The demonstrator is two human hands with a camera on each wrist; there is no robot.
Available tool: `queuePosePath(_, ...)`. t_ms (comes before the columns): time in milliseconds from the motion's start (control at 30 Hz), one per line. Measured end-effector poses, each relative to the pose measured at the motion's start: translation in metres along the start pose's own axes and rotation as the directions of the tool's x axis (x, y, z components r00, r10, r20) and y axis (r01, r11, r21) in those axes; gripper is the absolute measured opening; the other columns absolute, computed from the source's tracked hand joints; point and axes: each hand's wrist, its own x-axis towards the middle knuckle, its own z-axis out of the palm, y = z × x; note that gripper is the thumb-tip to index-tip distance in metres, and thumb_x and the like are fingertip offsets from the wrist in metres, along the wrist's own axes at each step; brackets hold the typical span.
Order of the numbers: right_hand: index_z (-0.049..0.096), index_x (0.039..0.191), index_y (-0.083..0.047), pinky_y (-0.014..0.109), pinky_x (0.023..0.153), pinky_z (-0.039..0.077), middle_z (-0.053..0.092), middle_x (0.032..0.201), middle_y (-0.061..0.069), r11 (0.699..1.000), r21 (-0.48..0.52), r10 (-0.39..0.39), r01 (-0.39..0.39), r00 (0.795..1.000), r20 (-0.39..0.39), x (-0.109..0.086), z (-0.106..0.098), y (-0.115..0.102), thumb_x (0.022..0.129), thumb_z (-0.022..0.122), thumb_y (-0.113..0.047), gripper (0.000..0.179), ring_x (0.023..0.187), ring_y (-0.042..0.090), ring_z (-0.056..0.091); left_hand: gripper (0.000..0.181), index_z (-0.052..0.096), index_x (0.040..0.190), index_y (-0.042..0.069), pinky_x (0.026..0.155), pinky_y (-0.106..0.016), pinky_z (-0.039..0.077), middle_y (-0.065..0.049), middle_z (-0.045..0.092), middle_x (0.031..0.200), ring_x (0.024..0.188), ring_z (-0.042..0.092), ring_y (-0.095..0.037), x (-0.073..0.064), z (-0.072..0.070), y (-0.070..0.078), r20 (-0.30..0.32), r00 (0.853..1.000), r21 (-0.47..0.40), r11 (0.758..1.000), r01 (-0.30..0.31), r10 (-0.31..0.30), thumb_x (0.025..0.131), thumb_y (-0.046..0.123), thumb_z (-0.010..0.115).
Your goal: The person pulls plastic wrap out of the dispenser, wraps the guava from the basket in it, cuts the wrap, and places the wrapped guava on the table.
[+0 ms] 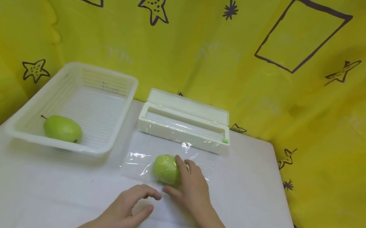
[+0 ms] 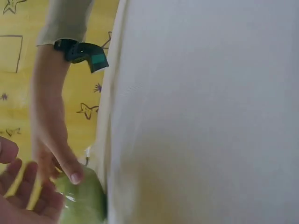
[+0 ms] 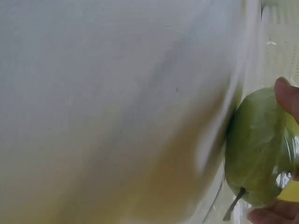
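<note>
A green pear (image 1: 163,168) lies under a sheet of clear cling film (image 1: 137,167) in front of the film dispenser. My right hand (image 1: 194,186) holds the pear from the right through the film, its thumb on the near side and fingers curved over the far side. In the right wrist view the pear (image 3: 257,144) shows its stem, with the film creased over it. Just left of and nearer than the pear, my left hand (image 1: 126,211) hovers with fingers loosely bent and nothing in them. Its fingers (image 2: 28,186) appear beside the pear in the left wrist view.
Behind the pear stands a white cling film dispenser (image 1: 182,139), lid raised, a green slider at its right end. At the left is a white plastic basket (image 1: 120,119) holding another green pear (image 1: 63,128). A yellow patterned curtain (image 1: 193,51) surrounds the white table (image 1: 248,181).
</note>
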Motion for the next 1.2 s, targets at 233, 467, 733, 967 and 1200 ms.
queuePosePath(233, 0.046, 0.145, -0.008, 0.047, 0.092, 0.054, 0.056, 0.139, 0.012, 0.999, 0.040, -0.023, 0.023, 1.000, -0.003, 0.006, 0.003, -0.003, 0.067, 0.093, -0.032, 0.095, 0.121, 0.032, 0.059, 0.054, 0.050, 0.142, -0.001, 0.106, -0.050, 0.045, -0.014, 0.049, 0.143, 0.133, 0.048, -0.032, 0.011, 0.014, -0.016, 0.003, 0.926, -0.108, 0.920, 0.376, -0.378, 0.093, 0.015, 0.067)
queuePosePath(467, 0.041, 0.150, -0.024, 0.046, 0.086, 0.056, 0.063, 0.130, 0.009, 0.995, 0.087, -0.055, 0.056, 0.998, -0.015, 0.005, 0.003, 0.001, 0.064, 0.094, -0.026, 0.101, 0.109, 0.030, 0.065, 0.062, 0.042, 0.146, -0.007, 0.113, -0.057, 0.033, -0.020, 0.037, 0.148, 0.137, 0.042, -0.038, 0.030, 0.017, -0.032, -0.023, 0.896, -0.080, 0.895, 0.440, -0.443, 0.095, 0.020, 0.065)
queuePosePath(733, 0.057, 0.133, -0.026, 0.042, 0.074, 0.056, 0.063, 0.112, 0.007, 0.993, 0.084, -0.079, 0.084, 0.995, -0.055, 0.004, 0.006, 0.005, 0.060, 0.096, -0.028, 0.083, 0.093, 0.027, 0.066, 0.064, 0.044, 0.145, -0.001, 0.105, -0.054, 0.042, -0.018, 0.041, 0.138, 0.125, 0.050, -0.034, 0.042, 0.020, -0.034, -0.042, 0.912, -0.013, 0.913, 0.407, -0.407, 0.088, 0.014, 0.068)
queuePosePath(967, 0.057, 0.139, -0.026, 0.039, 0.076, 0.056, 0.062, 0.110, 0.002, 0.991, 0.038, -0.126, 0.127, 0.991, -0.035, 0.005, 0.006, 0.005, 0.055, 0.097, -0.029, 0.094, 0.094, 0.022, 0.064, 0.059, 0.049, 0.144, 0.003, 0.101, -0.054, 0.045, -0.017, 0.043, 0.141, 0.127, 0.046, -0.037, 0.050, 0.016, -0.039, -0.032, 0.897, 0.100, 0.892, 0.441, -0.440, 0.093, 0.026, 0.067)
queuePosePath(1200, 0.056, 0.142, -0.026, 0.037, 0.077, 0.056, 0.061, 0.114, 0.002, 0.976, -0.027, -0.215, 0.215, 0.977, -0.010, 0.009, 0.000, 0.002, 0.054, 0.098, -0.026, 0.097, 0.100, 0.023, 0.060, 0.059, 0.046, 0.148, 0.004, 0.096, -0.052, 0.046, -0.017, 0.049, 0.140, 0.121, 0.044, -0.037, 0.057, 0.015, -0.052, 0.016, 0.903, 0.257, 0.874, 0.412, -0.430, 0.104, 0.043, 0.048)
